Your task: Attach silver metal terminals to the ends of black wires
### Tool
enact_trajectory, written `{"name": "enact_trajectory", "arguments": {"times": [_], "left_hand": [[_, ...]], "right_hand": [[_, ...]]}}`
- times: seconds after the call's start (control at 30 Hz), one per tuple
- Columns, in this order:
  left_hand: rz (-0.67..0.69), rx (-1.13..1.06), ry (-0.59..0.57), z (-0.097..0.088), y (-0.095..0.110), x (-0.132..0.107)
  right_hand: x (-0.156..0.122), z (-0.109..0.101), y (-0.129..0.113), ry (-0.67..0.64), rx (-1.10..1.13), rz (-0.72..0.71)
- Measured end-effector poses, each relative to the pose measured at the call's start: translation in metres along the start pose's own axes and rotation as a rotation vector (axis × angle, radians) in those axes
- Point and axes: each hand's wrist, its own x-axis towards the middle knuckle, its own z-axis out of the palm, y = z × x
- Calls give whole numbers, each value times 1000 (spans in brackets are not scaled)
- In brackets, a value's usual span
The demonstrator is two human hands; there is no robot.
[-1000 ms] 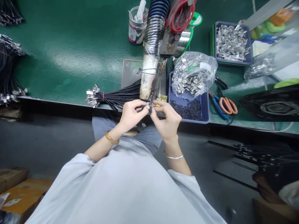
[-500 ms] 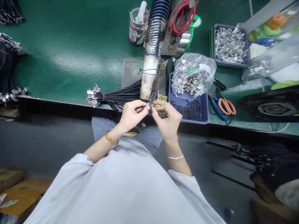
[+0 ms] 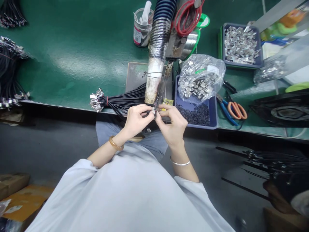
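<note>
Over the bench edge, my left hand (image 3: 138, 119) pinches the end of a black cable, with a tiny pale, shiny piece at its fingertips. My right hand (image 3: 173, 123) meets it there, thumb and forefinger closed; whatever lies between them is too small to make out. Just above the fingertips are the lower end of a taped duct hose (image 3: 154, 77) and a soldering iron-like metal tool (image 3: 166, 75) on a stand. To the left lies a bundle of black cables (image 3: 125, 100) with silver connectors, tied with a red band. A yellow piece (image 3: 167, 102) sits behind my right fingers.
At right, a blue tray (image 3: 212, 111) holds small black parts and a see-through bag (image 3: 202, 77) of metal shells. Beyond are a bin of metal parts (image 3: 241, 45), blue-handled pliers (image 3: 227, 111), orange-handled scissors (image 3: 238, 111) and a jar (image 3: 141, 32). More cable bundles (image 3: 12, 74) lie far left.
The view has shifted slightly. My hands stay together at the same spot, with the right thumb and fingers moved a little left and the small piece between them turned slightly.
</note>
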Motion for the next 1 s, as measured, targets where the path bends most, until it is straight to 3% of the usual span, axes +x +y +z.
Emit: {"name": "enact_trajectory", "arguments": {"times": [0.33,0.5,0.63,0.8,0.9,1.0], "left_hand": [[-5,22,12,1,2,0],[-85,-55,17,1,3,2],[-172,-53,-30,-1,4,3],[-174,-51,-84,-4,1,2],[-141,-66,-130,-6,-2,2],[-106,-86,-190,-12,-5,2]], "right_hand": [[5,0,-2,21,1,31],[3,-5,-5,-7,-1,9],[1,-7,-4,-73,-13,1],[0,-6,-3,-85,18,24],[-5,-5,-5,-29,127,132],[-13,-5,-7,166,216,205]]}}
